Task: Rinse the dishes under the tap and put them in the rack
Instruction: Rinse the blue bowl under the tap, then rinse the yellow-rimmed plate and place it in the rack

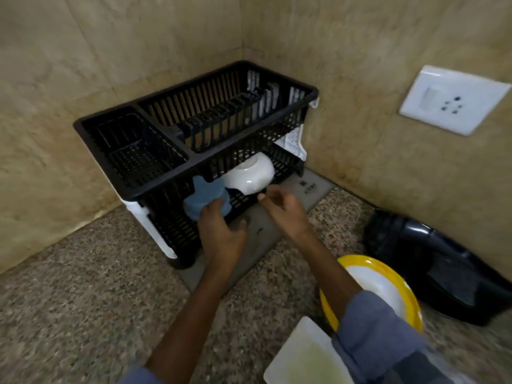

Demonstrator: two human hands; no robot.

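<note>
The speckled stone tabletop [91, 300] spreads beneath both hands, and the black two-tier rack [194, 159] stands in the corner just beyond them, its lower tier at fingertip level. A dark plastic tub [443, 273] lies well to the right of the right hand [285, 209], behind its forearm. A grey mat [313, 189] runs under the rack and below both hands. A yellow-rimmed plate [401, 286] sits under the right forearm, with a white square plate [304, 356] nearer the person, between the two arms. A white bowl [249, 176] rests upside down in the lower tier, just ahead of the right hand, whose fingers hang loosely curled and hold nothing. The left hand [221, 234] curls its fingers onto the near side of a blue bowl [203, 195] in the same tier, left of the white bowl, thumb standing apart
</note>
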